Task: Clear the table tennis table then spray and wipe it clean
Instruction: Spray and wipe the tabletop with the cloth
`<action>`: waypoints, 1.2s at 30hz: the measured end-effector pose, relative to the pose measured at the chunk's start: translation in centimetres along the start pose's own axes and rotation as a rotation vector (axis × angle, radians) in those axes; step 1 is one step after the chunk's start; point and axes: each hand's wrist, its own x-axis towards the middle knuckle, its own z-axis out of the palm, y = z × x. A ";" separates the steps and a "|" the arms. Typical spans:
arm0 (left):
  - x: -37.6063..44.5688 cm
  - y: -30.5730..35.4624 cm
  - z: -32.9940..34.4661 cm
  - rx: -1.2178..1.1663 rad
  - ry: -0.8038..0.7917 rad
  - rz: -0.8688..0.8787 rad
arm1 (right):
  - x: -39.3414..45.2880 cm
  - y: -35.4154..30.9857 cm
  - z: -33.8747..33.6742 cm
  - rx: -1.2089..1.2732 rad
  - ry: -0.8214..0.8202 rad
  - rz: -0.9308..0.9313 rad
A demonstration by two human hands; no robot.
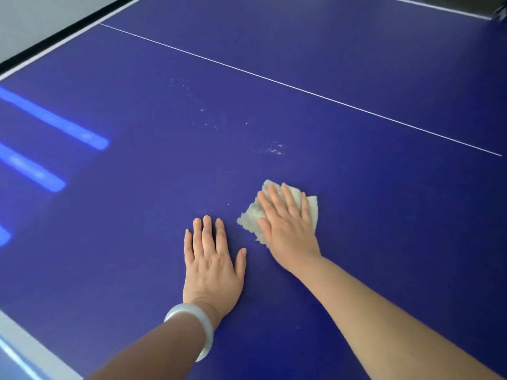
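Note:
The blue table tennis table fills the view. My right hand lies flat with straight fingers on a pale beige cloth, pressing it onto the surface. Left of it, my left hand rests palm down on the bare table, fingers straight, a pale bangle on its wrist. Small spray droplets dot the surface beyond the cloth, in a trail running up and left toward another droplet patch.
A thin white centre line crosses the table diagonally. The table's white border and black edge run along the upper left, another white border at the lower left. Bright light reflections streak the left side.

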 end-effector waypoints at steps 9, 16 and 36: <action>0.0 0.0 0.2 0.003 0.005 -0.003 | -4.5 13.3 -1.9 0.120 0.039 0.800; 0.2 0.0 -0.1 -0.014 -0.005 0.018 | -6.0 2.0 0.0 -0.024 -0.030 0.186; 0.3 -1.9 -1.4 -0.376 -0.097 0.081 | -14.3 -6.6 1.1 0.010 -0.027 0.643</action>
